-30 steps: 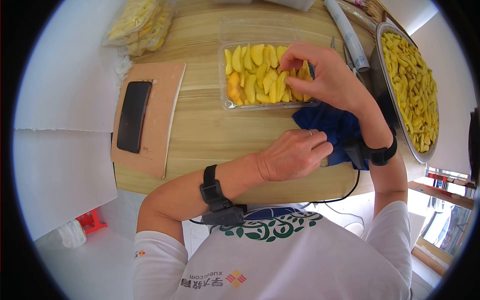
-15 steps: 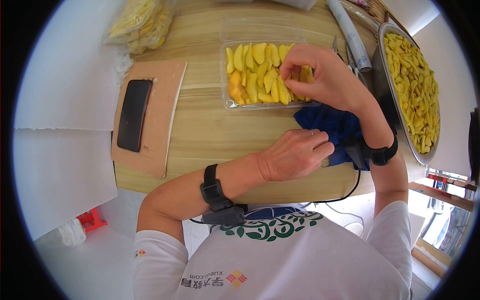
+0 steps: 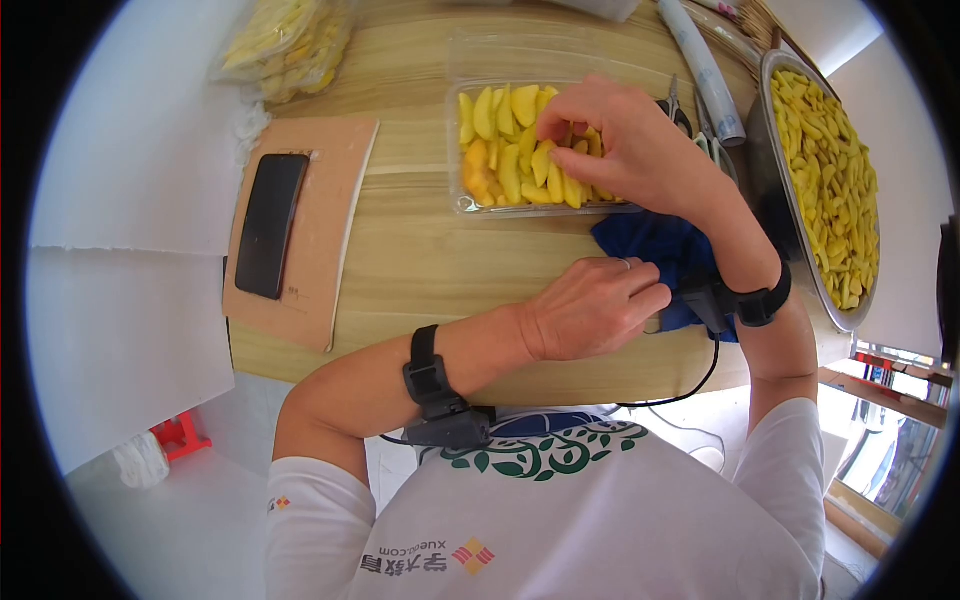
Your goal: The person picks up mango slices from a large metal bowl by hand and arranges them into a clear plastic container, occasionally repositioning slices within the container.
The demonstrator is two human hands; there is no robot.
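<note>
A clear plastic box [image 3: 462, 202] holds rows of yellow fruit slices [image 3: 510, 172], its lid folded back behind it. Over the right part of the box is my right hand [image 3: 625, 145], thumb and fingertips curved toward each other at the slices; whether a slice is between them cannot be made out. My left hand [image 3: 598, 308] rests near the table's front edge with fingers curled, beside a dark blue cloth [image 3: 655, 245]. What those curled fingers hold, if anything, is hidden.
A large metal bowl [image 3: 785, 185] full of yellow slices stands at the right. Scissors [image 3: 675, 105] and a plastic roll [image 3: 703, 75] lie behind my right hand. On the left are a phone [image 3: 271, 225] on a brown folder [image 3: 325, 215] and filled clear boxes [image 3: 285, 50].
My right hand has moved a little to the left over the slices in the box. The left hand has stayed in place.
</note>
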